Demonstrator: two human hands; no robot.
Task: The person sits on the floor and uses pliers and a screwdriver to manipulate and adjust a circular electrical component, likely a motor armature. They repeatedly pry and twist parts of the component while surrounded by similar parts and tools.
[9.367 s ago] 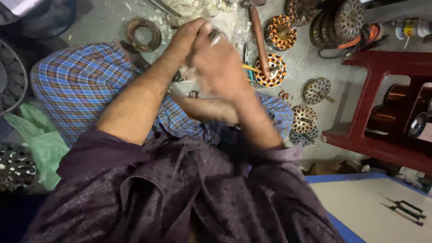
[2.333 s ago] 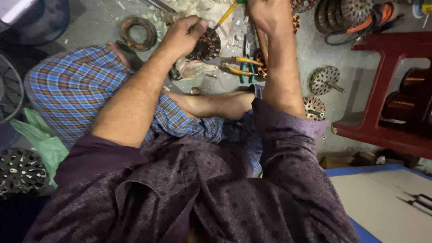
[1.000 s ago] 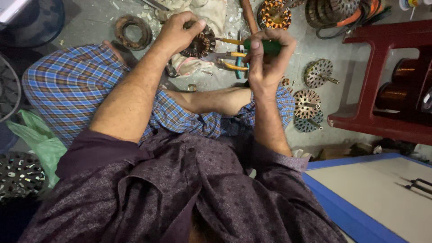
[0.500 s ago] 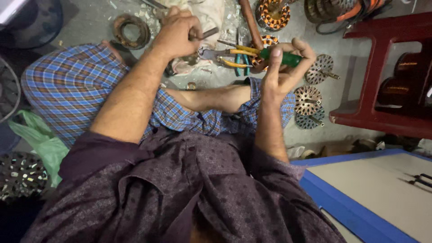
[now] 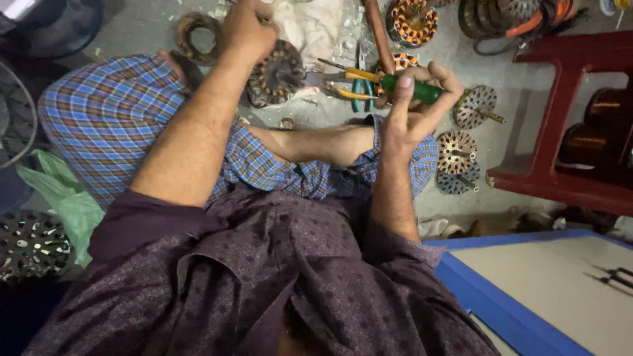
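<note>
Right hand (image 5: 412, 109) fingers (image 5: 401, 99) wrapped round green-handled tool (image 5: 412, 89), held above floor (image 5: 527, 92) near shin. Left hand (image 5: 249, 29) fist closed at top of dark round motor core (image 5: 277, 72), copper windings in slots; what it grips can't tell. Yellow-handled pliers (image 5: 346, 76) on floor between hands. Red stool (image 5: 567, 118) shelf holds copper wire spools (image 5: 603, 109). Versus half second ago: right hand barely shifted, left hand moved up off core.
</note>
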